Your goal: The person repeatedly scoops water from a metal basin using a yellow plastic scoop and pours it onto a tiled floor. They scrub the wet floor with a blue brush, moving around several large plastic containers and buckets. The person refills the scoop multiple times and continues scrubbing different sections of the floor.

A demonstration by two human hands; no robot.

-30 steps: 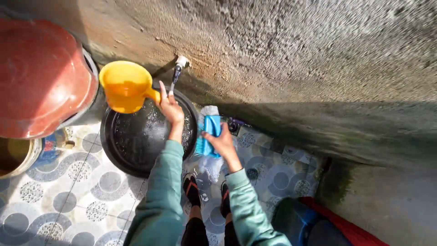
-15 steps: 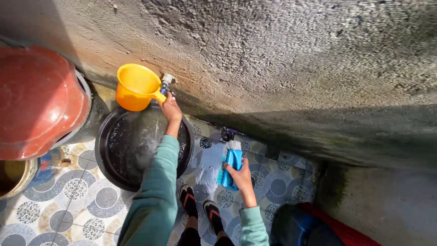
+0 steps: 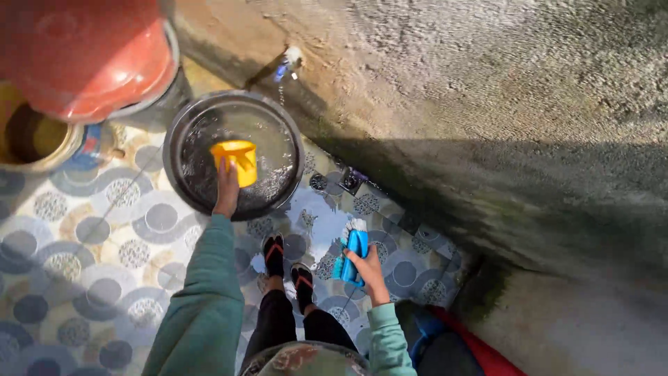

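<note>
My left hand (image 3: 226,189) grips the handle of a yellow plastic dipper (image 3: 236,159), which is lowered into the water of a round black basin (image 3: 182,132) on the floor. My right hand (image 3: 367,268) holds a blue scrubbing brush (image 3: 353,245) with white bristles pointing up, low over the patterned tiles and to the right of my feet. A small tap (image 3: 289,59) sticks out of the rough wall just above the basin. Both my sleeves are green.
A large red lid (image 3: 83,49) covers a tub at the top left, with an open brownish bucket (image 3: 31,136) beside it. My sandalled feet (image 3: 289,268) stand on the circle-patterned tile floor (image 3: 83,264). A blue and red object (image 3: 452,341) lies at the lower right by the wall.
My left hand brought the yellow dipper down from beside the tap into the basin's water. My right hand drew the blue brush back, closer to my feet. The view shifted.
</note>
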